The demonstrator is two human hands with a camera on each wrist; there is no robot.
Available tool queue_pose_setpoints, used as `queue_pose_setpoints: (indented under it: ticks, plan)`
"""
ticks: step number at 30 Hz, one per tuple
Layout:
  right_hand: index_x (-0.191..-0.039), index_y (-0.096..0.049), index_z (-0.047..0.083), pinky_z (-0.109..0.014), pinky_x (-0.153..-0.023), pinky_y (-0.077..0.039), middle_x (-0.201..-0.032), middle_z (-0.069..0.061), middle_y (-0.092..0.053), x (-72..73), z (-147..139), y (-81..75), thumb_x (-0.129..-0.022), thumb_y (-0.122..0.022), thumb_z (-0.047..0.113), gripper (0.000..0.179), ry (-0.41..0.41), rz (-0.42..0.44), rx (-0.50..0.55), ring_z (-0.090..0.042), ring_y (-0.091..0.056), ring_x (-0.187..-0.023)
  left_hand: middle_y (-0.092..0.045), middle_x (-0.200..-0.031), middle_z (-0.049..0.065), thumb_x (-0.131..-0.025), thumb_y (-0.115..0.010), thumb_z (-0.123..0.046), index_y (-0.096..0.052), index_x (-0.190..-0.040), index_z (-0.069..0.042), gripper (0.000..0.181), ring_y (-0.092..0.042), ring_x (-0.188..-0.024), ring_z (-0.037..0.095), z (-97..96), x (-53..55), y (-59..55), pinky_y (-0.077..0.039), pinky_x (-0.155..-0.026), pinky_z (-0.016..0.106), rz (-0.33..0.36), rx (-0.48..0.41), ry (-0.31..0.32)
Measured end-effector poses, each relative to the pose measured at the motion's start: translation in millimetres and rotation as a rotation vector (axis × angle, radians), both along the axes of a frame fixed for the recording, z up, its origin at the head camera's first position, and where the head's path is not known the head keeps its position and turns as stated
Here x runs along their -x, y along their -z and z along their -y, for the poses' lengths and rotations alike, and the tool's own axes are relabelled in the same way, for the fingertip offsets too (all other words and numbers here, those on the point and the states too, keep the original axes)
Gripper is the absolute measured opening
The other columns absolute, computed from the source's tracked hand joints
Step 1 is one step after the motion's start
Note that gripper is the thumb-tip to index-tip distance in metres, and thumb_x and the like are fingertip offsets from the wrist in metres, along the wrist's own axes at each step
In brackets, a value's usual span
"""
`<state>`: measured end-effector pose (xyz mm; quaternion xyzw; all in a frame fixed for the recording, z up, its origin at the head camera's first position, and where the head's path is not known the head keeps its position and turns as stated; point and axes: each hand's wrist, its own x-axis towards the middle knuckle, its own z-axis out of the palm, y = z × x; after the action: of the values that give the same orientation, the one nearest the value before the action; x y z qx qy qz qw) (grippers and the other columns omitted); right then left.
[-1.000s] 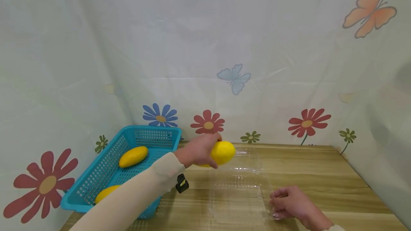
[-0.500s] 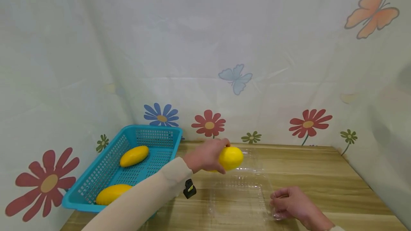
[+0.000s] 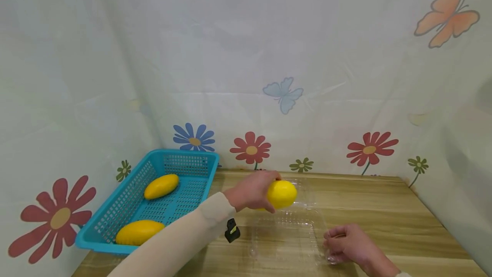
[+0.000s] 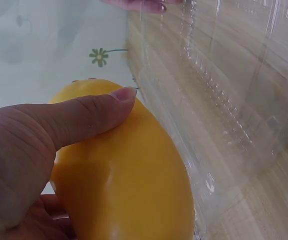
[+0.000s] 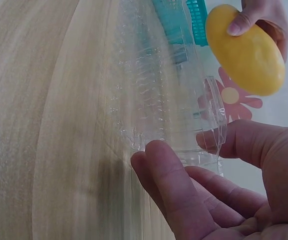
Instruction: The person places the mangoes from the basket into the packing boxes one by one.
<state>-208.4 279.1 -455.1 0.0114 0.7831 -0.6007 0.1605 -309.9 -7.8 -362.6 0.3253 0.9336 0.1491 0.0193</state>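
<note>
My left hand [image 3: 253,191] grips a yellow mango [image 3: 283,194] above the far part of a clear plastic clamshell box [image 3: 284,222]. In the left wrist view the thumb lies across the mango [image 4: 134,175], with the other fingers mostly hidden behind it. The box lies opened out on the wooden table, its lid side towards the wall. At its near right corner my right hand [image 3: 355,245] pinches the rim. The right wrist view shows the thumb inside the box wall [image 5: 158,100] and the fingers along its outside.
A blue perforated basket [image 3: 82,240] stands at the left, holding two yellow mangoes, one at the back [image 3: 161,186] and one in front [image 3: 139,232]. A flowered curtain [image 3: 326,119] closes off the back and sides of the wooden table [image 3: 384,208].
My left hand has carried the mango to the right and slightly nearer, over the box. More of the front mango in the basket shows. The right hand keeps its place.
</note>
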Motion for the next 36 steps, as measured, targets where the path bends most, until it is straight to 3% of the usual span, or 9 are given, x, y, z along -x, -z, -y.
queue_pose_setpoints:
  ticks: [8,17,23,36]
  plan:
    - [-0.121,-0.056,-0.021,-0.033,-0.069,-0.064,-0.098,-0.013,-0.07,-0.8,0,-0.3,-0.093,-0.069,0.003,0.04,0.004,0.0,-0.006,-0.015,-0.07,-0.074,-0.066,-0.123,-0.004,-0.071,-0.095,-0.033,-0.057,-0.132,-0.017,0.073,-0.059,-0.104,0.013,-9.6,-1.8,3.9,-0.054,-0.1,0.032,-0.026,0.014,0.032]
    - [-0.12,-0.058,-0.02,-0.034,-0.069,-0.064,-0.095,-0.012,-0.07,-1.3,2,1.0,-0.092,-0.071,0.003,0.039,0.013,-0.026,-0.006,-0.016,-0.07,-0.073,-0.066,-0.124,-0.004,-0.071,-0.095,-0.034,-0.058,-0.133,-0.018,0.074,-0.059,-0.105,0.014,-20.4,-4.6,10.4,-0.053,-0.1,0.032,-0.002,0.025,0.04]
    - [-0.12,-0.058,-0.02,-0.034,-0.069,-0.064,-0.095,-0.012,-0.07,-1.7,1,1.0,-0.091,-0.07,0.003,0.039,0.013,-0.021,-0.003,-0.015,-0.069,-0.073,-0.067,-0.124,-0.004,-0.071,-0.095,-0.033,-0.058,-0.132,-0.019,0.073,-0.059,-0.104,0.013,-26.8,-6.5,15.8,-0.053,-0.099,0.031,-0.031,0.035,0.054]
    - [-0.12,-0.059,-0.02,-0.032,-0.066,-0.063,-0.09,-0.009,-0.071,-1.0,1,3.2,-0.091,-0.07,0.003,0.039,0.019,-0.035,-0.033,-0.014,-0.068,-0.07,-0.066,-0.115,-0.005,-0.071,-0.096,-0.03,-0.059,-0.126,-0.018,0.068,-0.058,-0.096,0.011,-34.8,-10.1,25.4,-0.054,-0.093,0.028,0.033,0.022,0.084]
